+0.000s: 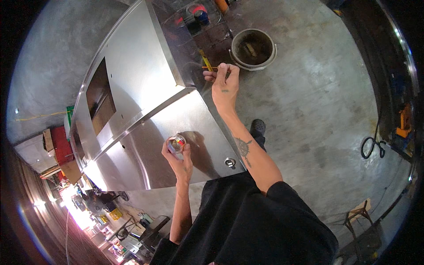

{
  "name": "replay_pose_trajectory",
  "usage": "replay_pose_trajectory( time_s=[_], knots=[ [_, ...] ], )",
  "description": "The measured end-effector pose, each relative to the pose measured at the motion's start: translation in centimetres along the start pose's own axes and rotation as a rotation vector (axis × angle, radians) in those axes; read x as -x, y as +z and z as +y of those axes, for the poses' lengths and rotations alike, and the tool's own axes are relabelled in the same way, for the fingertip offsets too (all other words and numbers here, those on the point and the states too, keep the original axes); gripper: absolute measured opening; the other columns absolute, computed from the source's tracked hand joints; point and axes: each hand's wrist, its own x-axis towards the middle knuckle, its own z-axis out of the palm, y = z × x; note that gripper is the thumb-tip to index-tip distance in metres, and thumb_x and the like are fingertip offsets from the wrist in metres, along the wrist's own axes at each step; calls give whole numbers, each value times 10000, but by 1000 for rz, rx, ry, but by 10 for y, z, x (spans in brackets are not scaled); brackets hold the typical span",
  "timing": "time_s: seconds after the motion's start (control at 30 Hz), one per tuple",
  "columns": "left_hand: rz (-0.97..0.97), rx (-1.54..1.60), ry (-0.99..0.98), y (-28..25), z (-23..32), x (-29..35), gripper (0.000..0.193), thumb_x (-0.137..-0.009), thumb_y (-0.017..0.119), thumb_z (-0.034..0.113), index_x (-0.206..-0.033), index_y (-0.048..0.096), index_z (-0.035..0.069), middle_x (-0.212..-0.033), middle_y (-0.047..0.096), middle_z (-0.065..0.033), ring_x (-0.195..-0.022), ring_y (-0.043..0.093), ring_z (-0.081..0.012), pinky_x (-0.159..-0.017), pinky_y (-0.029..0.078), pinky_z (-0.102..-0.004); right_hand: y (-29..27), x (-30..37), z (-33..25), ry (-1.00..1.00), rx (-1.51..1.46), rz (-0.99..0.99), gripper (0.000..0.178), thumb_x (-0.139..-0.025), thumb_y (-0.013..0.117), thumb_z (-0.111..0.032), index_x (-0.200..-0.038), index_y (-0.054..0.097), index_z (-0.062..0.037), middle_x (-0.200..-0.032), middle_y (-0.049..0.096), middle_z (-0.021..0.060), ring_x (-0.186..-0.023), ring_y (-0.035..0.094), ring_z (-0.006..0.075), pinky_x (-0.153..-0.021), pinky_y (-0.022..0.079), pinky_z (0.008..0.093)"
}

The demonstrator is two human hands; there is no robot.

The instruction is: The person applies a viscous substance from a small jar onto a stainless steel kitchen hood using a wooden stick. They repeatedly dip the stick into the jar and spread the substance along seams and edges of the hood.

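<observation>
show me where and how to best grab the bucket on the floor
Probably by the thin handle, coming from the person's side and hooking the fingers under it: it seems to hang along that near side of the bucket. The bucket stands upright with its round mouth open upward, so the near rim could serve as a second grip.

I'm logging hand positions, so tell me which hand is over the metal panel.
The left hand, gripping the small round container; the right hand is out past the metal panel's edge.

A workshop is indicated by a stained concrete floor (309, 110), a large sheet-metal structure (137, 57), a worn bucket (261, 67) and crowded equipment (104, 203).
</observation>
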Motion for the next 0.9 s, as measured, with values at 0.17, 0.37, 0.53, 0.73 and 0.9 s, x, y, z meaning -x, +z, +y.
replay_pose_trajectory(
  time_s=[0.17,0.37,0.53,0.73,0.9],
  knots=[
    [24,-28,19,2,-1,0,763,-1006,794,306,-1516,363,-62,-1451,463,-203,-1337,496,-280,-1178,377,-419,8,-7,10,24,34,-32,225,-1167,497,-202,-1133,468,19,-936,665,152,-802,752,195,-711,620,318],
    [21,5,-24,1,5,-1,752,-1006,795,313,-1505,369,-54,-1446,473,-193,-1344,502,-271,-1180,375,-413,12,-5,13,42,46,-34,212,-1158,513,-177,-1090,475,20,-906,620,124,-770,757,204,-676,626,329],
    [30,73,-9,5,10,1,731,-1012,789,289,-1502,363,-48,-1429,497,-183,-1322,527,-258,-1162,397,-399,13,-3,14,51,16,-31,224,-1163,502,-192,-1094,464,18,-919,610,127,-786,759,215,-694,633,338],
    [17,-25,46,2,5,2,672,-1057,736,280,-1515,348,-23,-1421,544,-168,-1251,587,-228,-1086,485,-361,21,-12,17,28,-188,-67,260,-1182,448,-241,-1157,412,15,-1032,559,136,-825,764,256,-741,647,346],
    [26,32,19,1,-5,4,688,-1053,743,288,-1517,344,-26,-1409,555,-169,-1214,602,-226,-1070,494,-356,15,-12,15,80,-127,-147,281,-1190,405,-278,-1195,386,3,-1116,516,136,-880,776,278,-762,665,335]
  ],
)
